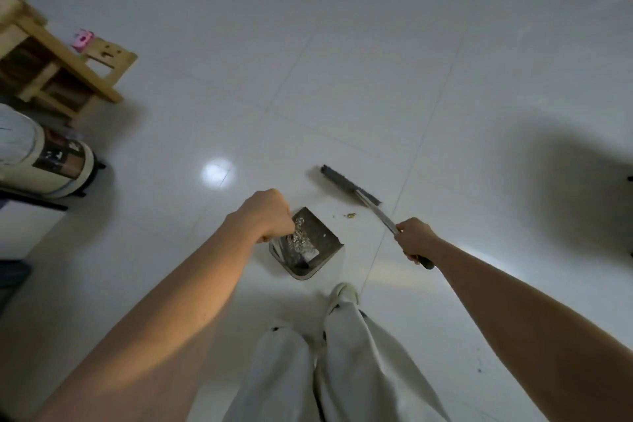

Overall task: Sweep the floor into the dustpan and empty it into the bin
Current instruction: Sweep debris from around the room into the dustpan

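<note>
Two hands are busy here, and they are yours, held apart above the white tiled floor (342, 62). Nearest you, your legs in pale trousers (342, 360) stand with one light shoe (344, 291) forward. Just beyond that shoe sits the dark dustpan (313, 243), its open mouth facing away from you, with shiny crumpled scraps (301, 239) already lying inside. Your left hand (265, 214) is curled into a fist over the pan's left side; what it grips is hidden beneath it. Your right hand (416, 238) is wrapped round the broom handle (378, 214), the dark grip end poking out behind your palm. The handle slants forward to the broom's dark bristle head (349, 184), which rests on the tiles beyond the pan. Between head and pan lie small yellowish crumbs (349, 215). Farther off, towards the floor's left edge, stand a round cream bin (65, 168) and a wooden stool (82, 75).
</note>
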The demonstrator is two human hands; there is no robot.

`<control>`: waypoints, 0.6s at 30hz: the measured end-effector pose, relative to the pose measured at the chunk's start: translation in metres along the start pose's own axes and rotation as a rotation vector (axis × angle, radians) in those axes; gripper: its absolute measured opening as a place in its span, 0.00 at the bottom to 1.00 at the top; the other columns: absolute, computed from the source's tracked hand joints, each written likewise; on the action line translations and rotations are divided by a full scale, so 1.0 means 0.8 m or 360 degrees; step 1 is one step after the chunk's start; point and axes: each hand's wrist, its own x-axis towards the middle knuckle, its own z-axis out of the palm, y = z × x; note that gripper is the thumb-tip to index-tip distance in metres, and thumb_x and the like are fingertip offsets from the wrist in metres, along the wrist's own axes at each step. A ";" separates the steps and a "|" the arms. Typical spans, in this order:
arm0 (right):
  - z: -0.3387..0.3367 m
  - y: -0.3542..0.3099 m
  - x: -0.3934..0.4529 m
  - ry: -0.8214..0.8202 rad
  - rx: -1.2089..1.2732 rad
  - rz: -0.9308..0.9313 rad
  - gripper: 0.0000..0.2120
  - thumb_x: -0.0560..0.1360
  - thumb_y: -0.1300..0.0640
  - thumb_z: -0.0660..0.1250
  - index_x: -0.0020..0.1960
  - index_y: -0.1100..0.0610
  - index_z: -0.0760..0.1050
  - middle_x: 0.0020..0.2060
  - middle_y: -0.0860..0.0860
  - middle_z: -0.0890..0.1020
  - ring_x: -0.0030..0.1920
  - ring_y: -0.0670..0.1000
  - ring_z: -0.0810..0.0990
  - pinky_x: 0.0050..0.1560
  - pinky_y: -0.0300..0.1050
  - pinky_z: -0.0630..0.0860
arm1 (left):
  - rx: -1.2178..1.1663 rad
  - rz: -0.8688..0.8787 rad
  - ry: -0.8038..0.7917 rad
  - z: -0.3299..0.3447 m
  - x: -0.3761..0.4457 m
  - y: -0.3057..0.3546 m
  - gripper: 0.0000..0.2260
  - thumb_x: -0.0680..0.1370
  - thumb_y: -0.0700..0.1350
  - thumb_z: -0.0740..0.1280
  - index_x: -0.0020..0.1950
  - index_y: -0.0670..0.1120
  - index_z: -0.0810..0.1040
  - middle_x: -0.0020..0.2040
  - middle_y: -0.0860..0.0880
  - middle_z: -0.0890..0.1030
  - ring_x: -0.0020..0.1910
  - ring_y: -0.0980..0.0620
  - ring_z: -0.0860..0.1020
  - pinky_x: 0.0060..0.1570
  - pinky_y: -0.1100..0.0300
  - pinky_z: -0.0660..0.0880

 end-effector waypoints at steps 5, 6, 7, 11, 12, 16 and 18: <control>0.042 -0.014 -0.005 -0.0248 0.0348 0.0055 0.10 0.79 0.64 0.58 0.57 0.60 0.74 0.28 0.55 0.72 0.23 0.50 0.69 0.18 0.37 0.66 | 0.0058 -0.0038 -0.0007 -0.004 0.022 -0.009 0.17 0.69 0.36 0.59 0.53 0.40 0.82 0.37 0.38 0.81 0.27 0.46 0.73 0.32 0.60 0.72; 0.040 -0.013 -0.011 -0.0316 0.0576 0.0139 0.11 0.80 0.63 0.58 0.59 0.60 0.74 0.27 0.54 0.70 0.23 0.49 0.66 0.18 0.36 0.63 | 0.0078 -0.0031 -0.0017 -0.003 0.022 -0.010 0.17 0.69 0.36 0.59 0.52 0.40 0.82 0.39 0.38 0.82 0.28 0.45 0.73 0.32 0.60 0.72; 0.033 -0.012 -0.020 -0.0368 0.0759 0.0209 0.10 0.81 0.61 0.58 0.59 0.60 0.74 0.28 0.54 0.69 0.23 0.48 0.63 0.18 0.35 0.61 | 0.0092 -0.0030 -0.0025 -0.003 0.022 -0.011 0.17 0.69 0.36 0.59 0.53 0.40 0.82 0.39 0.38 0.82 0.28 0.46 0.73 0.33 0.60 0.73; 0.015 -0.003 -0.068 -0.0408 0.0818 0.0090 0.14 0.80 0.58 0.60 0.65 0.53 0.72 0.29 0.53 0.70 0.21 0.46 0.63 0.20 0.35 0.63 | 0.0126 -0.0050 -0.0055 -0.009 0.017 -0.014 0.17 0.71 0.36 0.59 0.55 0.39 0.82 0.36 0.40 0.78 0.28 0.46 0.72 0.31 0.62 0.70; 0.014 -0.003 -0.081 -0.0375 0.0738 0.0029 0.17 0.80 0.57 0.60 0.68 0.52 0.71 0.29 0.54 0.71 0.21 0.46 0.64 0.21 0.36 0.64 | 0.0134 -0.0046 -0.0051 -0.010 0.015 -0.014 0.17 0.71 0.36 0.59 0.55 0.39 0.82 0.36 0.40 0.78 0.28 0.46 0.72 0.30 0.63 0.70; 0.014 -0.015 -0.102 -0.0236 0.0531 -0.0118 0.20 0.81 0.57 0.60 0.72 0.54 0.67 0.29 0.55 0.73 0.21 0.48 0.66 0.21 0.37 0.66 | 0.0101 -0.0041 -0.0043 -0.012 0.008 -0.015 0.16 0.71 0.36 0.59 0.54 0.40 0.82 0.35 0.41 0.77 0.26 0.47 0.71 0.30 0.62 0.69; 0.015 -0.026 -0.100 -0.0167 0.0443 -0.0148 0.19 0.80 0.60 0.58 0.71 0.58 0.68 0.29 0.56 0.72 0.22 0.50 0.66 0.22 0.39 0.67 | 0.0082 -0.0023 -0.0039 -0.012 0.003 -0.017 0.17 0.71 0.36 0.59 0.53 0.39 0.83 0.36 0.41 0.78 0.26 0.47 0.71 0.29 0.62 0.69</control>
